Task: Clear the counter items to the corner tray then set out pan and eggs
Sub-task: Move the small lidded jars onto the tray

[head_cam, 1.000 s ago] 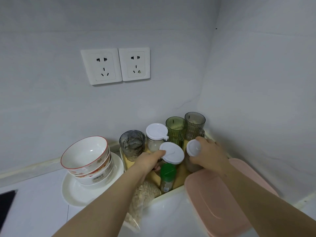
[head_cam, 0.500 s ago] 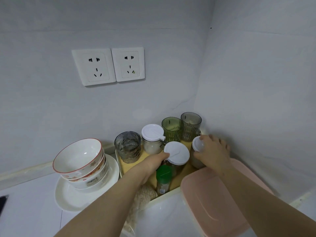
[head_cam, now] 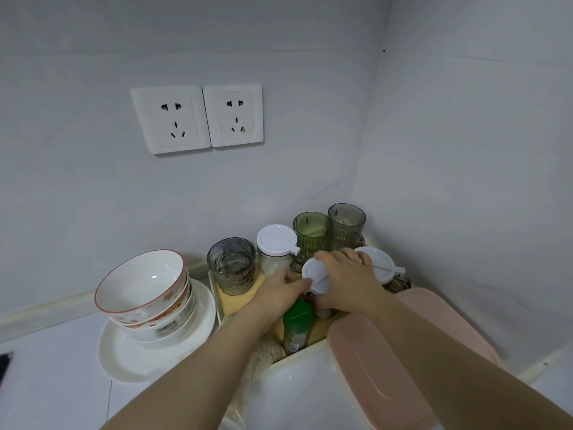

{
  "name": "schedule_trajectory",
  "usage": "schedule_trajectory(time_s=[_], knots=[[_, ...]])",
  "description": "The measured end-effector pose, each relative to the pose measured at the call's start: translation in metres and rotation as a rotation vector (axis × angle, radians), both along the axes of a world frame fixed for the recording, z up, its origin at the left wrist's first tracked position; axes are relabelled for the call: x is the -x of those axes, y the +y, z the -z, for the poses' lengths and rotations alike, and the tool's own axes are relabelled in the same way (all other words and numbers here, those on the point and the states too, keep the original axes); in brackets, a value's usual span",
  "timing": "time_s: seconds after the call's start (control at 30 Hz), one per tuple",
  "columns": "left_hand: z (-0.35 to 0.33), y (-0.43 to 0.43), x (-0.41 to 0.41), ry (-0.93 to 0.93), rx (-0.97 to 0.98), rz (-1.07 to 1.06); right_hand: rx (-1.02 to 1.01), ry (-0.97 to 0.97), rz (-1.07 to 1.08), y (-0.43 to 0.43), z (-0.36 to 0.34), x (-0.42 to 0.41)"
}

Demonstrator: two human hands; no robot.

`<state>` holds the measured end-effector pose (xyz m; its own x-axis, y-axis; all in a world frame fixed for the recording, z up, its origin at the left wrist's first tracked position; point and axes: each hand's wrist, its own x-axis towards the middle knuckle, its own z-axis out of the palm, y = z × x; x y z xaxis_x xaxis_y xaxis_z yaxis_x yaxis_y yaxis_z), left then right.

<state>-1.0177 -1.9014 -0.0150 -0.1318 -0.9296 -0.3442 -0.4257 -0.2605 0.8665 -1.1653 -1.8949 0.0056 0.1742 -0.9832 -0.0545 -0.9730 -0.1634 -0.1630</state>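
A yellow corner tray (head_cam: 235,302) holds a grey glass (head_cam: 231,265), a white-lidded jar (head_cam: 276,243), a green ribbed cup (head_cam: 311,232), a grey ribbed cup (head_cam: 345,221) and a green-capped spice bottle (head_cam: 296,324). Both hands are on a second white-lidded jar (head_cam: 314,274) in the middle of the tray. My right hand (head_cam: 348,280) curls over its lid and right side. My left hand (head_cam: 279,293) holds its left side under the lid. A third white-lidded jar (head_cam: 379,265) stands free just right of my right hand. No pan or eggs are in view.
Stacked red-rimmed bowls (head_cam: 145,293) sit on a white plate (head_cam: 124,355) left of the tray. A pink-lidded box (head_cam: 387,367) lies at the front right, under my right forearm. A bag of grains (head_cam: 266,355) leans at the tray's front. Walls close the corner behind and to the right.
My right hand has let go of the right-hand jar, whose whole lid now shows, and moved left onto the middle jar. My left hand stays on that jar.
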Motion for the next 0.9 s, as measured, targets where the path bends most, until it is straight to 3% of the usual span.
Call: schedule_trajectory(time_s=[0.13,0.4,0.5,0.57,0.77,0.9], knots=[[-0.009,0.002,-0.006,-0.047,0.147,0.044,-0.024,0.036,-0.027,-0.001,-0.004,0.012],[-0.024,0.016,-0.018,-0.362,0.223,0.441,-0.101,0.116,-0.146,0.001,-0.013,0.017],[-0.028,0.022,-0.018,-0.455,0.266,0.536,-0.142,-0.070,-0.075,0.005,-0.015,0.017],[-0.030,0.023,-0.016,-0.517,0.308,0.551,-0.107,-0.196,0.026,0.007,-0.016,0.013],[-0.032,0.022,-0.012,-0.660,0.451,0.529,0.000,0.032,0.151,0.005,-0.002,-0.001],[-0.031,0.019,-0.017,-0.697,0.460,0.483,-0.032,0.029,0.097,0.000,-0.008,-0.001]])
